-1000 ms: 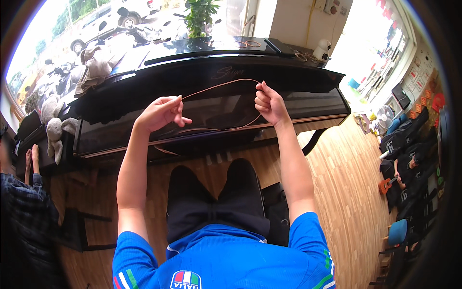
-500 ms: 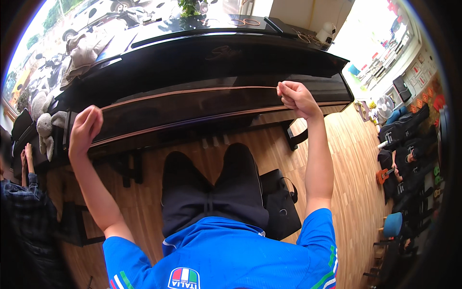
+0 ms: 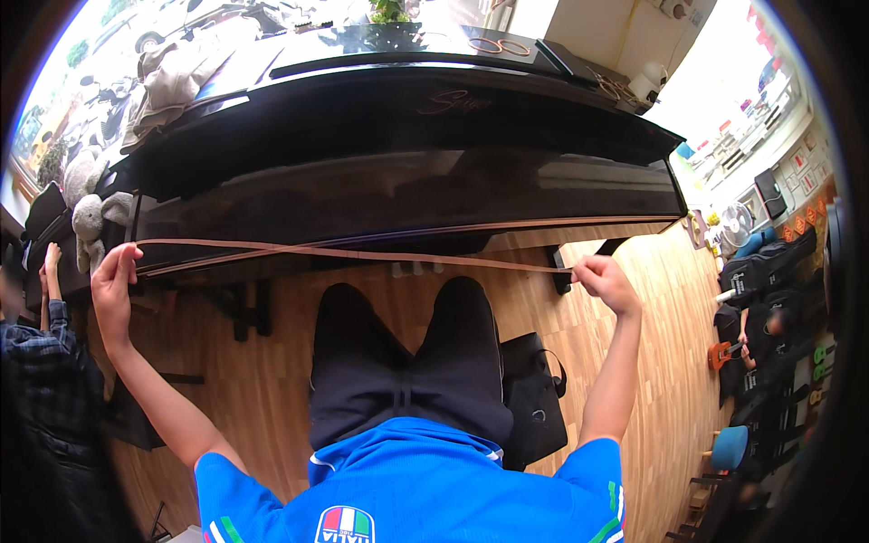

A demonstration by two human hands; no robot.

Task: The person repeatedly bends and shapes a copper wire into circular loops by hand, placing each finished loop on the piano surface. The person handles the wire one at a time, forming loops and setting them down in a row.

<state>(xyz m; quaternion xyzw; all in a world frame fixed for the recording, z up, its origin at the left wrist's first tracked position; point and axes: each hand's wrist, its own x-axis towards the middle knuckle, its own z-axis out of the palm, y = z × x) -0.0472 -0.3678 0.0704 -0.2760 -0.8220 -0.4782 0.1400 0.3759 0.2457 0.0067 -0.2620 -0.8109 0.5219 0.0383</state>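
A long, thin pinkish-brown strip (image 3: 407,258) stretches between my two hands, in front of the lower edge of a black piano (image 3: 407,185). It bends gently along its length and crosses the copper-coloured line of the piano's edge. My left hand (image 3: 113,291) pinches one end at the piano's left side. On the right, my right hand (image 3: 608,282) grips the other end, fingers curled closed, near the piano's leg. Both arms are spread wide above my knees. What the strip is made of, I cannot tell.
Grey plush rabbit (image 3: 88,217) by the piano's left end; crumpled cloth (image 3: 172,81) and thin rings (image 3: 500,45) on its top. A black bag (image 3: 534,407) stands beside my right leg. Another person's hands (image 3: 52,270) show at far left, and a seated person holds a ukulele (image 3: 721,355).
Both hands have come lower and farther apart, the left one leftward, the right one rightward. The strip moved down from across the piano's front panel to its lower edge.
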